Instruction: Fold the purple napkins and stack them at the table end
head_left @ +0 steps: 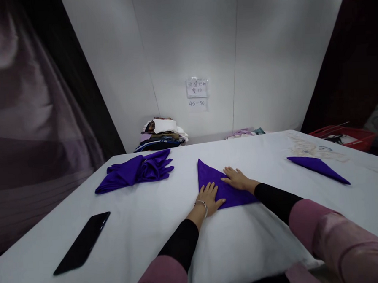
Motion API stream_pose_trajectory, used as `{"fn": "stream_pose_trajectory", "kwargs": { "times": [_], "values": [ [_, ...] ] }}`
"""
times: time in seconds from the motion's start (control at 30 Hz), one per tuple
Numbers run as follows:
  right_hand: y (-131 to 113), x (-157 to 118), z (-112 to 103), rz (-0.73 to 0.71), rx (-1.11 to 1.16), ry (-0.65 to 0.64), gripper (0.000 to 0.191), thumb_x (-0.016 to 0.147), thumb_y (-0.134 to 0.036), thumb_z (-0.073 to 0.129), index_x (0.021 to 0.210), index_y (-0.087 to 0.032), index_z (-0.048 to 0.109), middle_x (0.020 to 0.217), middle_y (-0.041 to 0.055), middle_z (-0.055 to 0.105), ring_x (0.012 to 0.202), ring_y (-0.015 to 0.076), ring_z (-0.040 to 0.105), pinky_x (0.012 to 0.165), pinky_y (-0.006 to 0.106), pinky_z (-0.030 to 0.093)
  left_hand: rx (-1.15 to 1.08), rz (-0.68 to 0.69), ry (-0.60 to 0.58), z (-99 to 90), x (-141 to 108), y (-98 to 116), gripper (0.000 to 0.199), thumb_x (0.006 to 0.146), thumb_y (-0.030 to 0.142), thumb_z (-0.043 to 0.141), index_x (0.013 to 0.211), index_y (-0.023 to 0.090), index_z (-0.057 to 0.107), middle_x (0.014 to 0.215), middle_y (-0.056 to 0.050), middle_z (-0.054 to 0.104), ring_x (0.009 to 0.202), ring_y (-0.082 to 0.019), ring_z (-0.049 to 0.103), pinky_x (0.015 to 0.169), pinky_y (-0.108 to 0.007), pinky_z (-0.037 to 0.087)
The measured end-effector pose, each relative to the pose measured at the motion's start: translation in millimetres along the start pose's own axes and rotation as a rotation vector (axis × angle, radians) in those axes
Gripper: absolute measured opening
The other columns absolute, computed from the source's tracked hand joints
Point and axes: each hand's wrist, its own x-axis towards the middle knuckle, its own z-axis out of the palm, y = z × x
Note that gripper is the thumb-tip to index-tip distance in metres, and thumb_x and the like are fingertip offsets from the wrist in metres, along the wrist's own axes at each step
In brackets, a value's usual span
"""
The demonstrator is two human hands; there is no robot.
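Note:
A purple cloth [231, 197], folded into a triangle, lies flat on the white-covered table [155, 227] in front of me. Near its left corner, my left hand [209, 198] presses down with fingers spread; a silver bracelet circles that wrist. My right hand [237, 179] rests flat along the sloping upper edge, fingers stretched out. Neither hand grips anything. Over to the right lies another folded purple cloth [317, 167], narrow and pointed. A loose heap of purple cloths [130, 173] sits at the back left.
A black phone-like slab [83, 243] lies at the left front. Beyond the table's far edge are a stack of folded clothes [163, 134] and more fabric [244, 133]. A red basket [360, 139] stands past the right edge. Handwritten paper [197, 93] is fixed to the wall.

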Motion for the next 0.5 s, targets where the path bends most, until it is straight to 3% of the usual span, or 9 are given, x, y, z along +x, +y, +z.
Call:
{"fn": "stream_pose_trajectory", "kwargs": {
  "times": [0.1,0.23,0.37,0.5],
  "values": [
    [-31.6,27.7,3.8,-0.141,0.021,-0.018,0.068,0.091,-0.057,0.025,0.144,-0.015,0.024,0.15,0.0107,0.019,0.138,0.0237,0.012,0.11,0.045,0.011,-0.009,0.014,0.003,1.8,0.3,-1.3,0.076,0.085,0.064,0.026,0.144,0.017,0.021,0.151,-0.009,0.022,0.139,-0.026,0.011,0.113,-0.048,0.011],
    [-62.9,75.5,8.0,-0.258,0.045,-0.026,0.07,0.09,-0.058,0.027,0.143,-0.013,0.027,0.15,0.0098,0.02,0.138,0.0237,0.014,0.111,0.042,0.012,-0.057,0.025,0.008,5.3,-0.2,-3.4,0.077,0.083,0.065,0.026,0.144,0.018,0.02,0.151,-0.009,0.022,0.139,-0.028,0.011,0.112,-0.051,0.011],
    [-68.4,117.2,12.5,-0.25,0.087,-0.001,0.065,0.09,-0.056,0.031,0.141,-0.016,0.034,0.147,0.0073,0.028,0.135,0.0249,0.022,0.11,0.039,0.017,-0.099,0.004,0.007,10.2,-1.4,-5.4,0.079,0.081,0.067,0.026,0.144,0.019,0.022,0.152,-0.008,0.018,0.14,-0.027,0.009,0.114,-0.052,0.009],
    [-58.2,139.6,23.4,-0.21,0.093,0.01,0.06,0.091,-0.052,0.032,0.138,-0.014,0.038,0.147,0.0098,0.029,0.134,0.0272,0.023,0.11,0.041,0.015,-0.148,-0.009,0.002,12.7,-3.8,-5.9,0.082,0.078,0.071,0.026,0.145,0.024,0.017,0.152,-0.004,0.013,0.14,-0.022,0.001,0.117,-0.045,0.006]
  ]
}}
